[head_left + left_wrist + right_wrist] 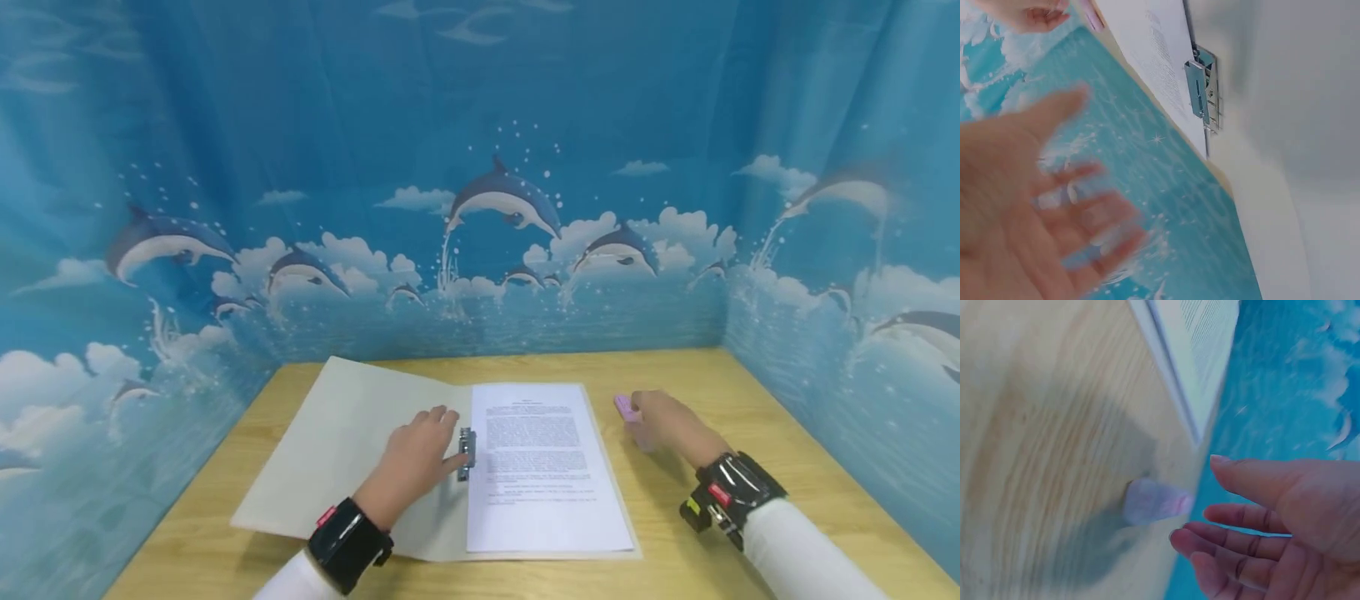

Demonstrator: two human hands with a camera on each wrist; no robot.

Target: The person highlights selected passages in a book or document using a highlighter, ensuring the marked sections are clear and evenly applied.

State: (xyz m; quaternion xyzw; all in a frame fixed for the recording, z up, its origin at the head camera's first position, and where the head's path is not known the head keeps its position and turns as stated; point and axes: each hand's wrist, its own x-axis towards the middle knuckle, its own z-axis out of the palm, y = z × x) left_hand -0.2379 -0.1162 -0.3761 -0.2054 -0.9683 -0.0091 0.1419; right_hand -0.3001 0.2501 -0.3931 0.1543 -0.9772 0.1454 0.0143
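A cream folder (352,442) lies spread on the table, with printed sheets (536,517) on its right side. Along the fold stands a metal lever clip (1200,90), at the left edge of the sheets. My left hand (420,454) hovers over the fold, its fingers spread and its thumb near the clip; it holds nothing. To the right of the folder, a small light-purple block-like object (1150,501) rests on the table. My right hand (667,425) is over it, fingers loosely bent; the right wrist view shows a gap between thumb and fingers with nothing gripped.
The wooden table (750,417) runs back to a blue curtain (480,100) with printed dolphins, which also hangs along both sides. A black camera band (348,542) sits on my left wrist and another band (738,492) on my right.
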